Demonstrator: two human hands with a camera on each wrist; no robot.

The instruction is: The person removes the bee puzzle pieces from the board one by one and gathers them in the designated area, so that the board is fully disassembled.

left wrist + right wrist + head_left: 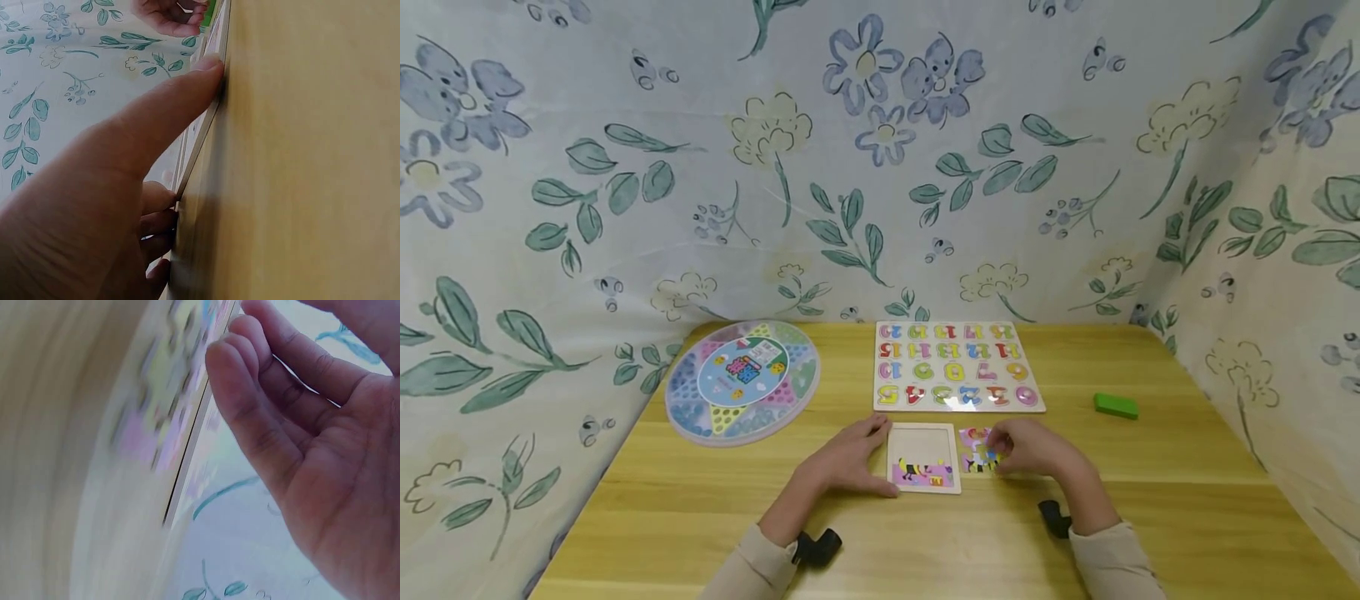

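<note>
My left hand (850, 458) holds the left side of a small wooden puzzle tray (958, 454), thumb at its lower left corner and fingertips near the upper one. The thumb lies against the tray's edge (199, 140) in the left wrist view. A pink strip of picture with a bee (921, 473) fills the tray's lower part; bare wood shows above. My right hand (1030, 447) is over loose puzzle pieces (973, 461) beside the tray, its fingers bent and fingertips at the pieces. I cannot tell whether it pinches one. In the right wrist view, the pieces (164, 387) are blurred.
Behind the tray lies a number puzzle board (955, 372) with colourful digits. A round game board (742, 383) lies at the back left. A green block (1116, 406) is farther right on the wooden table (1187, 500). Flowered cloth (880, 208) hangs behind.
</note>
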